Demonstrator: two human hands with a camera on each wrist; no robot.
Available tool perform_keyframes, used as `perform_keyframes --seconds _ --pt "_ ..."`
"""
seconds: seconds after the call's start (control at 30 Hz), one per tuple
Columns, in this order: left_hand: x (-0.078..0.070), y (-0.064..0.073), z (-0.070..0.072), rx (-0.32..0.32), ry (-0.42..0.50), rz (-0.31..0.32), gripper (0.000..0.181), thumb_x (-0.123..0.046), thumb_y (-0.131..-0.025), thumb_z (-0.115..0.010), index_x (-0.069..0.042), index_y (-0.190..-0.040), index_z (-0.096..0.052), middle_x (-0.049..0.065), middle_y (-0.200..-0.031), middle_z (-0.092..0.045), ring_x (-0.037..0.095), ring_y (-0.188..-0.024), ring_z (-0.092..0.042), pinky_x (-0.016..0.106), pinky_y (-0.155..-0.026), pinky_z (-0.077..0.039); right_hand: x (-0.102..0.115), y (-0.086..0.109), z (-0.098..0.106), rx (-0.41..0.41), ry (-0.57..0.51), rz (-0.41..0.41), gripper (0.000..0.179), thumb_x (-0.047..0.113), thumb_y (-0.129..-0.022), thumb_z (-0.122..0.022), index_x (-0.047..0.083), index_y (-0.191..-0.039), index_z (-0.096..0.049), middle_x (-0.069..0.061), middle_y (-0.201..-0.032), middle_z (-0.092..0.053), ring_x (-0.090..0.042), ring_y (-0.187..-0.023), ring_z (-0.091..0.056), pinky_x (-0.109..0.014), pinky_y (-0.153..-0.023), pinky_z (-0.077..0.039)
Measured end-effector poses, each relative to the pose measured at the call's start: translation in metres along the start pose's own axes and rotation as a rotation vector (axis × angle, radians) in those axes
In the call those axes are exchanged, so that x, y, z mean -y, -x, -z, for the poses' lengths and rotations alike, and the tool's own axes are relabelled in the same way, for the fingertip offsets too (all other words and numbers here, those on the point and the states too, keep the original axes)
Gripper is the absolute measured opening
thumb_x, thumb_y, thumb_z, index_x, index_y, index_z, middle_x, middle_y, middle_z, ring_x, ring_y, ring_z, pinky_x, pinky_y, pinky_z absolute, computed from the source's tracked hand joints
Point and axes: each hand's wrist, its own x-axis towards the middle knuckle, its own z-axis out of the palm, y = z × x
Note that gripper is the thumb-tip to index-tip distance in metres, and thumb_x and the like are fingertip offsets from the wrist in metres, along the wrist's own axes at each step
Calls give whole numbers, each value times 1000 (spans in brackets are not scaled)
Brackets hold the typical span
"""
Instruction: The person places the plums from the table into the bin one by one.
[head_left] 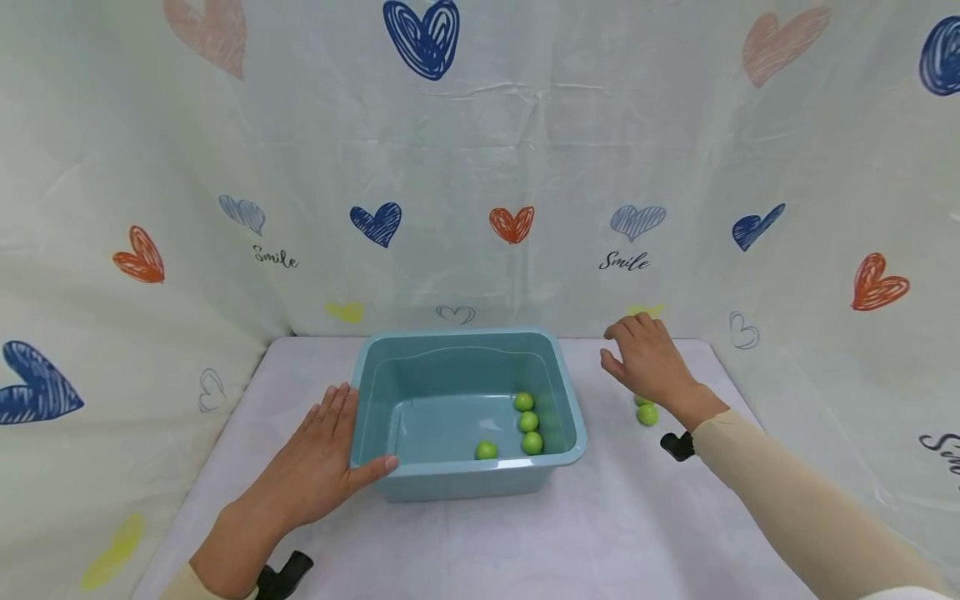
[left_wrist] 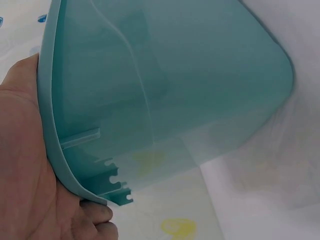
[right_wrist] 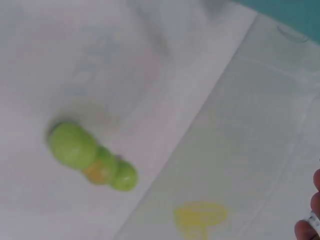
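A light blue plastic bin [head_left: 468,479] stands on the table, with several small green balls [head_left: 532,443] on its floor, most along the right side. My left hand [head_left: 318,462] rests against the bin's left rim, fingers straight and thumb lying over the front left corner. In the left wrist view, the palm meets the rim [left_wrist: 48,110]. My right hand [head_left: 648,358] is raised right of the bin, fingers bent and thumb apart from them. Below it, partly covered in the head view, are loose green balls [head_left: 647,414]. The right wrist view shows three balls [right_wrist: 73,145] in a row, one with an orange patch.
A white cloth [head_left: 495,550] covers the table. Behind and beside it hangs a pale curtain [head_left: 570,150] printed with hearts and writing. Black wrist mounts [head_left: 678,447] show below each wrist.
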Motion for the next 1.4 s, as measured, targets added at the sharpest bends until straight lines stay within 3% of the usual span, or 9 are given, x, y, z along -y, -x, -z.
perform_keyframes --seconds 0.17,0.33,0.67,0.9,1.17,1.4 --pt "0 0 -1 5 10 2 120 -79 -95 -55 13 -162 -18 33 -171 -19 53 -158 -17 70 -124 -24 -36 34 -15 97 37 -158 31 24 -98 -69 -2 -114 -66 -19 -113 -67 -39 -110 -52 -54 -91 -45" --pt "-1 1 -1 8 13 2 120 -79 -94 -55 13 -163 -18 33 -171 -19 53 -158 -18 70 -124 -25 -53 67 -31 175 54 -239 35 26 -98 -71 -4 -116 -67 -23 -116 -67 -43 -112 -54 -60 -95 -47" --pt "1 0 -1 34 32 24 123 -81 -93 -55 12 -163 -15 32 -172 -17 52 -159 -16 70 -125 -23 -58 115 -59 222 62 -215 42 30 -90 -79 -3 -114 -68 -22 -115 -68 -43 -109 -56 -60 -89 -48" --pt "1 0 -1 32 25 24 123 -80 -93 -56 12 -163 -16 32 -172 -18 53 -158 -18 70 -124 -24 -53 126 -67 199 83 -217 44 27 -87 -83 -3 -114 -66 -20 -111 -67 -41 -107 -56 -58 -88 -48" --pt "3 0 1 27 -1 10 124 -83 -92 -53 12 -163 -17 32 -172 -18 52 -159 -18 69 -125 -24 -49 127 -72 266 80 -225 47 30 -90 -81 -5 -116 -64 -21 -112 -64 -42 -109 -55 -60 -91 -47" --pt "4 -1 -1 29 15 9 124 -84 -92 -52 12 -163 -16 31 -172 -18 51 -159 -18 68 -125 -24 -48 127 -76 245 82 -214 47 31 -89 -82 -5 -112 -63 -21 -111 -64 -42 -108 -55 -60 -90 -47"
